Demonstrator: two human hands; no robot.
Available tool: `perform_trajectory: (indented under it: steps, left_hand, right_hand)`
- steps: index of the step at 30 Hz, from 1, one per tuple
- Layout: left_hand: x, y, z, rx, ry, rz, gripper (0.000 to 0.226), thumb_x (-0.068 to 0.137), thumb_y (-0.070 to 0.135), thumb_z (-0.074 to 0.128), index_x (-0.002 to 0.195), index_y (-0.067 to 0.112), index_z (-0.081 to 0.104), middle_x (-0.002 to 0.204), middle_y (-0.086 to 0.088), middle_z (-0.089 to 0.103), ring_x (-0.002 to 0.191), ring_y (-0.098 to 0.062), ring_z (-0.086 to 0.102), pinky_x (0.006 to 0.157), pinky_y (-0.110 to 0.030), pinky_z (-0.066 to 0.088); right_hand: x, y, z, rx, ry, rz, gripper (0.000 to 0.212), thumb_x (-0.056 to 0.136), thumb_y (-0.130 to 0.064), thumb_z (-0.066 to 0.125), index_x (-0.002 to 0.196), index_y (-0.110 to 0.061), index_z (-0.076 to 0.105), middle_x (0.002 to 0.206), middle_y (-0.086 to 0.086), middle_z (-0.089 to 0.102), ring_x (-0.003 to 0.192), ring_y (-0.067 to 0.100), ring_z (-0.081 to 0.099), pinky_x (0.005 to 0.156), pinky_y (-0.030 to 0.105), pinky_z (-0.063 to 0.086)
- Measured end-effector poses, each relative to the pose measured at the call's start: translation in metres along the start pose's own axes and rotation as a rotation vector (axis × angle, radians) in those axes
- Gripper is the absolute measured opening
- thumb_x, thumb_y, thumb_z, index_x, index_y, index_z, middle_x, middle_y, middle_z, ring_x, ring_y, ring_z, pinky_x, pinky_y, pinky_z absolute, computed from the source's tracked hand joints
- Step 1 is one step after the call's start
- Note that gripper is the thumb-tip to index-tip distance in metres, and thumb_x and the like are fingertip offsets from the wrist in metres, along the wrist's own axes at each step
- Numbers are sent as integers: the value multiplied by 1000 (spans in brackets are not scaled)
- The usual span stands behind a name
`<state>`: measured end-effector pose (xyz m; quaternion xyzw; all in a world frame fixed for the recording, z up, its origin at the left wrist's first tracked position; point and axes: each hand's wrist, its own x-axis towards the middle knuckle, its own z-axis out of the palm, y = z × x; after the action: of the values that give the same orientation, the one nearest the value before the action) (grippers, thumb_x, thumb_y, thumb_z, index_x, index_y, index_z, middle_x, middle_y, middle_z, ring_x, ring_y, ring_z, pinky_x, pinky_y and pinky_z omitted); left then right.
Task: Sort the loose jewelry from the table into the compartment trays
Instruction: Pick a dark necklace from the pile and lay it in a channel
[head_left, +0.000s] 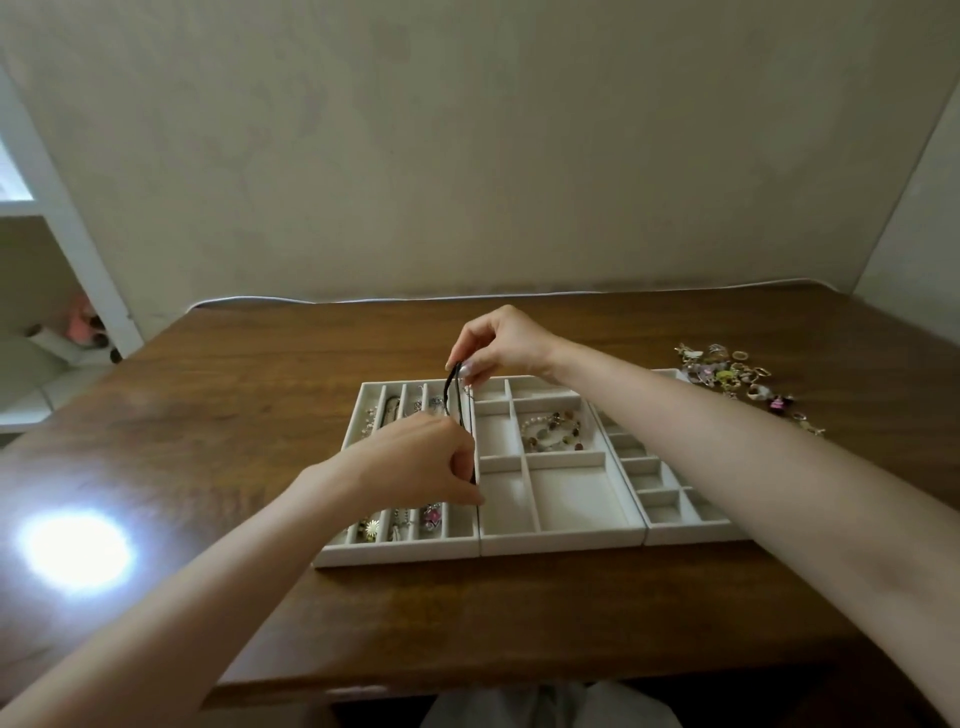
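Observation:
Three white compartment trays stand side by side on the wooden table: a left tray (363, 556) with long slots, a middle tray (566, 540) and a right tray (691, 532). A thin black cord necklace (453, 395) stretches over the rightmost slot of the left tray. My right hand (498, 345) pinches its far end. My left hand (421, 462) pinches its near end, close to the tray's right wall. Several necklaces lie in the other long slots. A beaded bracelet (553, 431) sits in a middle-tray compartment.
A heap of loose rings and charms (737, 379) lies on the table (467, 623) at the far right, behind the right tray. A bright light reflection (78, 551) glares on the table's left side. A wall rises just beyond the far edge.

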<state>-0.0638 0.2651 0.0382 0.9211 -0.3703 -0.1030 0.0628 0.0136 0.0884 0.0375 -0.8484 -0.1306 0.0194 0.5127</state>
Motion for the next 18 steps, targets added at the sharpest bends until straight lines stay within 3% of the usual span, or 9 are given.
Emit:
perform_trajectory:
  steps: [3, 8, 12, 18]
  left_hand:
    - [-1, -1, 1, 38, -41, 28, 26, 86, 33, 64, 64, 24, 51, 77, 7, 54, 64, -5, 45, 55, -13, 34]
    - [-2, -1, -1, 17, -114, 56, 19, 90, 30, 58, 75, 20, 64, 69, 8, 56, 57, -4, 47, 55, -12, 35]
    - [-4, -3, -2, -59, -204, 73, 25, 93, 32, 53, 83, 19, 71, 68, 7, 60, 59, -8, 49, 61, -21, 43]
    - [-5, -5, -4, -95, -271, 78, 27, 94, 35, 50, 89, 19, 71, 71, 7, 61, 57, -6, 47, 59, -18, 40]
  right_hand:
    - [-2, -2, 0, -8, -65, 3, 17, 77, 17, 62, 87, 4, 67, 87, 22, 67, 73, 26, 66, 67, 26, 59]
    - [-2, -3, 1, 20, -93, 6, 15, 78, 14, 64, 85, 0, 68, 78, 13, 67, 70, 22, 66, 67, 26, 58]
    - [-3, -6, 3, 99, -175, 35, 15, 80, 10, 65, 83, -4, 68, 73, 6, 67, 63, 18, 63, 62, 24, 56]
    - [0, -4, 2, 195, -265, 98, 15, 83, 7, 63, 88, -6, 68, 76, 5, 65, 65, 12, 62, 63, 22, 54]
